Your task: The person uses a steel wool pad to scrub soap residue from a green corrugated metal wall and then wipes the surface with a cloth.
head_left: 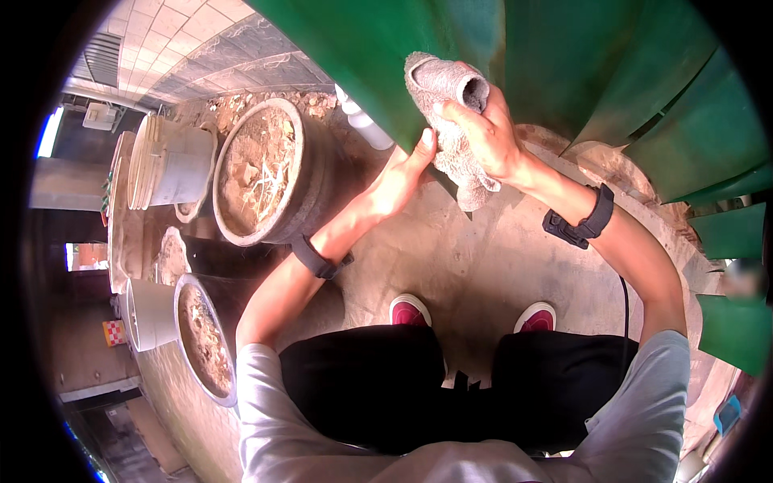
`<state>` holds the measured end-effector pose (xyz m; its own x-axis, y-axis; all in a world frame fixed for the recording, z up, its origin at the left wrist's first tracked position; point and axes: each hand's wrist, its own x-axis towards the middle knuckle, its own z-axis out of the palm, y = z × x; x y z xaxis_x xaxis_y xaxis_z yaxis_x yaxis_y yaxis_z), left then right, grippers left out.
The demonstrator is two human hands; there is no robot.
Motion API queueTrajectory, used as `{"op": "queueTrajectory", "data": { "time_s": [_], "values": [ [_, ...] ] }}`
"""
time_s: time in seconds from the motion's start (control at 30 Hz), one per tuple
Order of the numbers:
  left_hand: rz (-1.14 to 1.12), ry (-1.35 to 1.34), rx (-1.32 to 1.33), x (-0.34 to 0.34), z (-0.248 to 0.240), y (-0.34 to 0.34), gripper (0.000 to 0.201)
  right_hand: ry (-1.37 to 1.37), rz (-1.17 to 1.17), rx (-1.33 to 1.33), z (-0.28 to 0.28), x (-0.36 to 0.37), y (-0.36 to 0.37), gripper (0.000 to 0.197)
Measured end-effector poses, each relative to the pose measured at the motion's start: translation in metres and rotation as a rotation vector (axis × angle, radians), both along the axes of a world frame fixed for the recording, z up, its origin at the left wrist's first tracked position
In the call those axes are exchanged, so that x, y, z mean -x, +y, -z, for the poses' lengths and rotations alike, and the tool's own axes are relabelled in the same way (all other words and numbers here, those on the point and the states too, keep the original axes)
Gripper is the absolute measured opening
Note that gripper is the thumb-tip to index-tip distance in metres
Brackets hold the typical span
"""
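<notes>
My right hand [493, 137] holds a bunched grey cloth [457, 165], with its thumb across the front. The cloth is folded into a loop at the top and hangs down beside the fingers, against a large green panel [362, 48]. At the panel's lower left edge is my left hand [403, 177]. Its thumb lies on the near face, and the fingers curl out of sight behind the edge.
Left of me stand a round pot with soil and dry stalks [262, 173], a soil-filled basin [205, 338], a white bucket [181, 165] and a white plastic container [362, 125]. More green sheets [700, 137] lean at the right above the concrete floor [475, 266].
</notes>
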<state>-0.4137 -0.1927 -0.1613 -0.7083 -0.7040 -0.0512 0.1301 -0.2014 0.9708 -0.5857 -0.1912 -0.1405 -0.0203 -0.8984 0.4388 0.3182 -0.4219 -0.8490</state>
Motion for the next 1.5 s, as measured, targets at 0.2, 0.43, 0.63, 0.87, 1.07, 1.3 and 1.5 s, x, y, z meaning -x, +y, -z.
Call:
{"op": "queueTrajectory", "data": {
  "time_s": [0.2, 0.43, 0.63, 0.87, 1.07, 1.3, 1.5],
  "values": [
    [-0.023, 0.114, -0.012, -0.003, -0.001, -0.007, 0.114, 0.557, -0.002, 0.42, 0.028, 0.016, 0.006, 0.047],
    [-0.146, 0.102, 0.063, -0.006, -0.001, -0.008, 0.1, 0.483, -0.001, -0.135, 0.117, 0.03, 0.021, 0.036],
    [-0.213, 0.148, 0.168, -0.002, -0.032, -0.008, 0.083, 0.048, 0.211, -0.085, 0.045, 0.059, -0.002, 0.028],
    [-0.225, 0.243, -0.175, 0.016, -0.03, 0.003, 0.078, 0.596, 0.202, 0.285, -0.039, 0.001, 0.0, 0.041],
    [-0.176, 0.305, -0.203, 0.008, -0.04, -0.001, 0.091, 0.568, 0.044, 0.283, 0.055, 0.01, 0.017, 0.044],
    [-0.147, 0.066, 0.002, 0.015, -0.04, 0.003, 0.094, 0.416, 0.179, 0.078, 0.007, 0.024, 0.015, 0.027],
    [-0.215, 0.153, -0.222, 0.019, -0.047, -0.001, 0.102, 0.443, 0.207, 0.211, -0.006, 0.019, 0.016, 0.034]
  ]
}}
